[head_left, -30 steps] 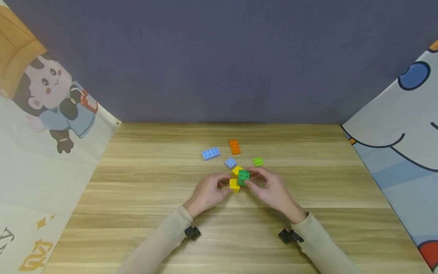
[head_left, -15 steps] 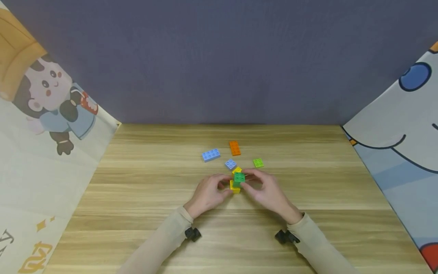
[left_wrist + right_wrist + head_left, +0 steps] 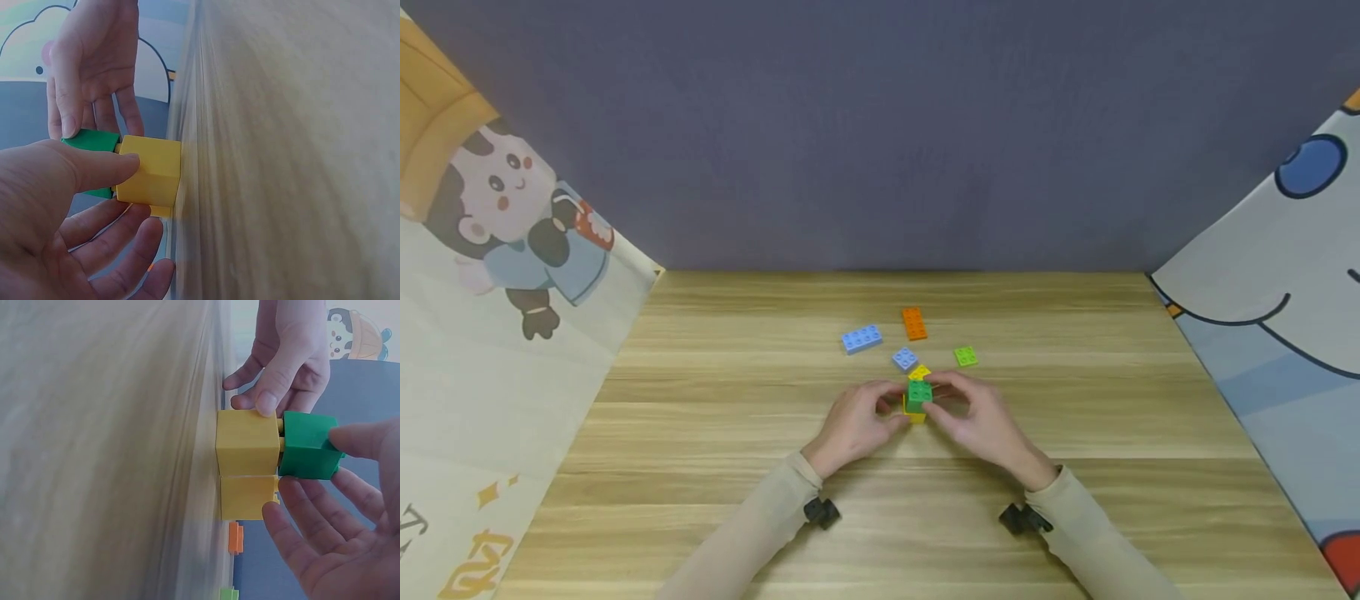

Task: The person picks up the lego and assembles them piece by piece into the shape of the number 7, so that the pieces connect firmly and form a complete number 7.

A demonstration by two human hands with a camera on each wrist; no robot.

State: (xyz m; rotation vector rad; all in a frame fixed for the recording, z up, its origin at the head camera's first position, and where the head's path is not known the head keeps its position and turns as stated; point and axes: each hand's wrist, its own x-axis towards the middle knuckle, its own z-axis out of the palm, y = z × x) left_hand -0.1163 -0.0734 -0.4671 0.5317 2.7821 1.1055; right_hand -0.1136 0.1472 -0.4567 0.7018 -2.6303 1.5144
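Observation:
My left hand (image 3: 857,425) pinches a yellow building brick (image 3: 247,442) that stands on the wooden table (image 3: 700,417). With thumb and fingers, my right hand (image 3: 988,423) holds a green building brick (image 3: 919,396) right over it. Yellow studs show in a narrow gap between the two in the right wrist view, so the green one is not pressed fully down. A second yellow brick (image 3: 245,499) stands close behind the first; in the head view its rear studs show past the green brick, which hides much of both.
Farther back lie a long blue brick (image 3: 861,339), a small blue brick (image 3: 905,359), an orange brick (image 3: 914,323) and a lime green brick (image 3: 966,356). A dark panel (image 3: 910,150) rises at the table's back edge, with printed panels on both sides.
My right hand has carried the green brick left and slightly toward me, from beside the front yellow brick to over it. My left hand has stayed in place on the yellow brick.

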